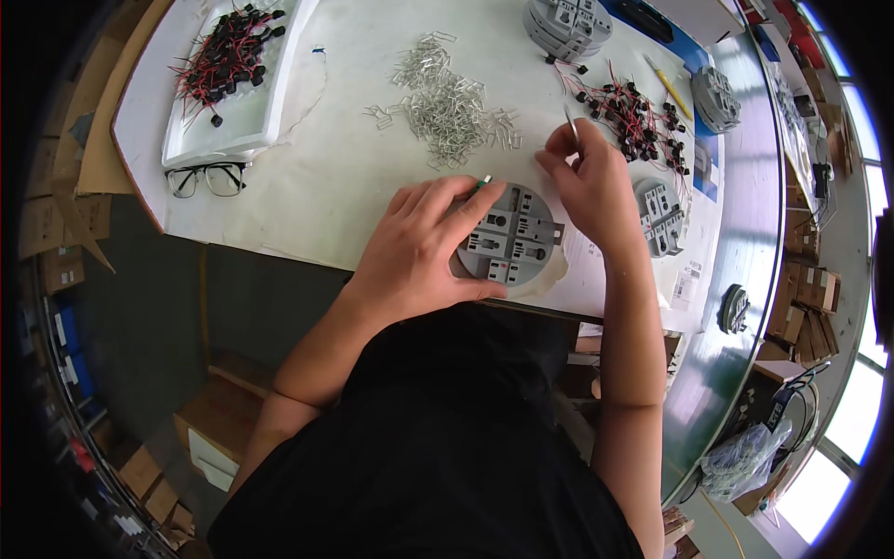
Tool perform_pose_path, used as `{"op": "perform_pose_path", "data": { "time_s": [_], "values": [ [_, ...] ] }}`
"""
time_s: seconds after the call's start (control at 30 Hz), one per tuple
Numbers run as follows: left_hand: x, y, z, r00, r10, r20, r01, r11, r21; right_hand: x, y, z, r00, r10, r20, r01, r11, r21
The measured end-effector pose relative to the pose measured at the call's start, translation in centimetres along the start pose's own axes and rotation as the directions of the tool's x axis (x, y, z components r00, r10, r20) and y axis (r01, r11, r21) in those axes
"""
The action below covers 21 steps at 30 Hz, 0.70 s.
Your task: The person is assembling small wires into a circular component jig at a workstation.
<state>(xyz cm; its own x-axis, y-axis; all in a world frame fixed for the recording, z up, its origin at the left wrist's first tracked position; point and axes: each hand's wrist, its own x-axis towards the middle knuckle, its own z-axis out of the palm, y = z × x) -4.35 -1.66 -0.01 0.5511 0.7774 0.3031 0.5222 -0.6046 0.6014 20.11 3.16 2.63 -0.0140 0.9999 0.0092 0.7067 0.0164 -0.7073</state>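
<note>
My left hand grips the rim of a round grey plastic part with several slots, lying flat on the white table. A small green piece shows at my left fingertips. My right hand hovers just beyond the part and pinches a thin metal clip upright between thumb and fingers. A loose pile of bent metal clips lies just beyond both hands.
A heap of small black parts with red wires lies to the right, another in a white tray at far left. Spectacles rest by the tray. More grey parts and a stack stand around. Cardboard boxes sit below.
</note>
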Motion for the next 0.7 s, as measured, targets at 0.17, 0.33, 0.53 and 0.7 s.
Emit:
{"op": "perform_pose_path", "data": {
  "time_s": [0.17, 0.33, 0.53, 0.7],
  "values": [
    [0.1, -0.3, 0.0, 1.000, 0.014, 0.004, -0.014, 1.000, -0.003, -0.5, -0.3, -0.9, 0.997, 0.070, -0.012, -0.069, 0.997, 0.025],
    [0.1, -0.2, 0.1, 1.000, 0.016, 0.010, -0.016, 1.000, 0.006, -0.5, -0.1, -1.5, 0.996, 0.077, -0.038, -0.075, 0.995, 0.060],
    [0.1, -0.2, 0.2, 1.000, 0.012, 0.000, -0.012, 1.000, 0.009, -1.7, -0.7, -1.8, 0.994, 0.111, 0.019, -0.113, 0.976, 0.184],
    [0.0, -0.1, 0.2, 1.000, 0.004, -0.006, -0.004, 1.000, 0.021, -2.8, -2.7, -1.8, 0.974, 0.201, 0.108, -0.215, 0.966, 0.142]
  ]
}}
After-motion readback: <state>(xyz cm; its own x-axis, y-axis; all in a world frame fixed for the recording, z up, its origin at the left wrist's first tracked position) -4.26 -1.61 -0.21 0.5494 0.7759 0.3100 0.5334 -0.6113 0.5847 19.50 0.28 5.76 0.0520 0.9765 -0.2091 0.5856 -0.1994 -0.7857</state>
